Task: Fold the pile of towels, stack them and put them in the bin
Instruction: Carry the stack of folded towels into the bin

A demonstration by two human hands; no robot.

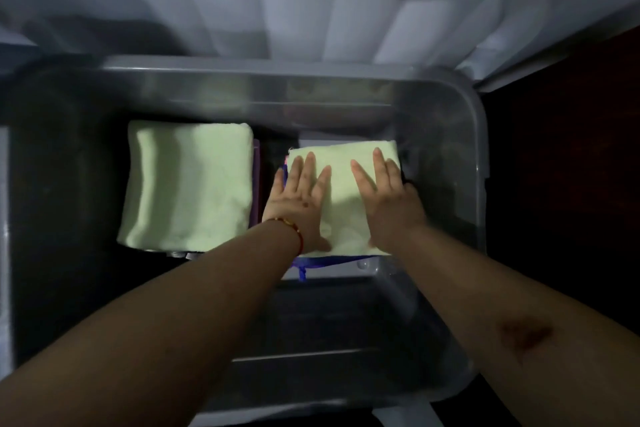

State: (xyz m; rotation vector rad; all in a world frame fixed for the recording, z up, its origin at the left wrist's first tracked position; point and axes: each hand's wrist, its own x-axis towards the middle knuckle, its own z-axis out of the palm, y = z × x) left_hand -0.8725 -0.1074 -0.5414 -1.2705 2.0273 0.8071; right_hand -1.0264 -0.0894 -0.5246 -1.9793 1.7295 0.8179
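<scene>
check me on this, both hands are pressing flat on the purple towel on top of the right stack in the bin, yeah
Not quite: the towel on top of the right stack is pale green, not purple; purple shows only at the edges beneath it. The rest holds: in the head view the left hand and right hand lie flat on it with straight fingers, inside the bin.

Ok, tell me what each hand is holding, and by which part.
Nothing is gripped. Left hand and right hand lie flat, fingers straight, pressing the top of the right towel in the bin.
</scene>
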